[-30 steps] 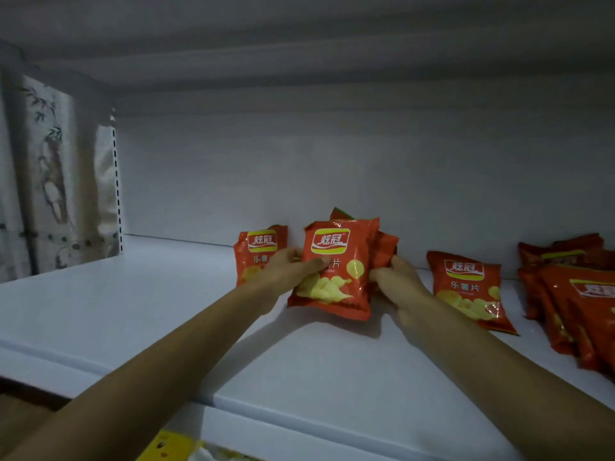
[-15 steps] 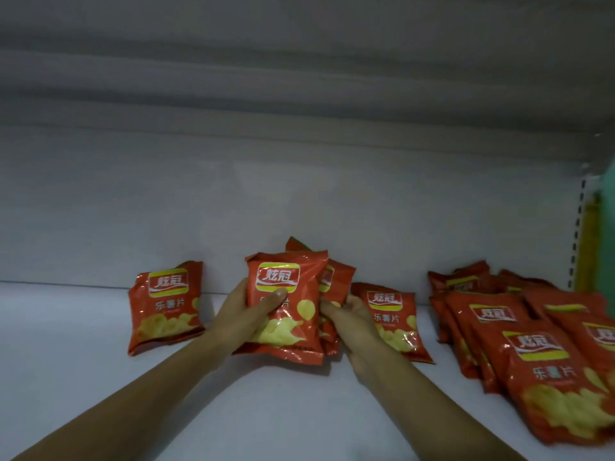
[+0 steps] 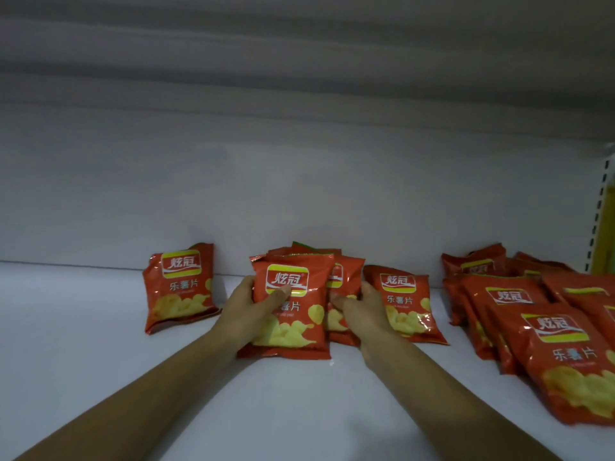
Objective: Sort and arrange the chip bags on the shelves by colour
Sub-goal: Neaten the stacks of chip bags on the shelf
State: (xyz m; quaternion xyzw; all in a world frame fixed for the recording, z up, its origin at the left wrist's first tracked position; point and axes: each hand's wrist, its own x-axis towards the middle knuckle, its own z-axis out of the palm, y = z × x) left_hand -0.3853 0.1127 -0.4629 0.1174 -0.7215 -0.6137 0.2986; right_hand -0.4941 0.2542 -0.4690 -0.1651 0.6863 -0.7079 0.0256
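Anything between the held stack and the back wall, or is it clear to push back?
Nothing visible blocks it. The left hand and right hand clamp the stack of red bags, which stands close to the back wall. The lone bag on the left and the leaning bag on the right flank it.

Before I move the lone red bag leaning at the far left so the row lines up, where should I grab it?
Probably pinch the lone bag by its top seam, coming from the front: it leans upright against the back wall, top edge free.
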